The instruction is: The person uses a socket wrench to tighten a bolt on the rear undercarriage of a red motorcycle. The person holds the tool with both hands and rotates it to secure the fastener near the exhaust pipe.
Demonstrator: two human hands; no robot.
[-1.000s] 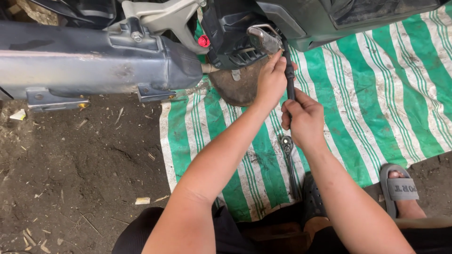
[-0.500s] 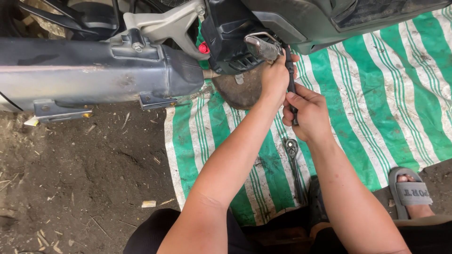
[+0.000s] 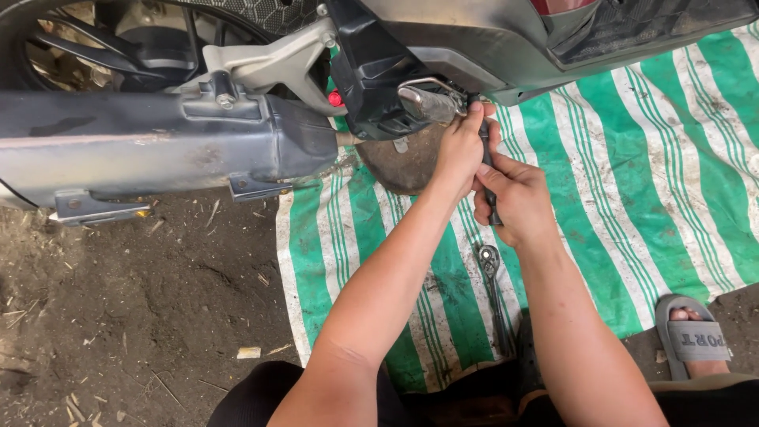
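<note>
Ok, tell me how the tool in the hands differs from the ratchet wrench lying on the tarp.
The dark tool is gripped by both the left hand and the right hand; the ratchet wrench lies untouched on the striped tarp. The held tool stands raised against the motorcycle's underside; the wrench lies flat. The held tool is mostly hidden; the wrench shows whole. Both are slim metal hand tools.

The dark metal wrench handle (image 3: pixel 489 178) in my grip stands nearly upright a little right of the frame's centre, its top end meeting the underside of the motorcycle (image 3: pixel 443 47) beside the silver footpeg (image 3: pixel 427 101). Most of its shaft is covered by my fingers, so only a short dark stretch shows above and a stub below. A second tool, a chrome ratchet wrench (image 3: pixel 494 296), lies flat lower down on the green-and-white striped tarp (image 3: pixel 632 182), head up, handle toward the bottom edge.
</note>
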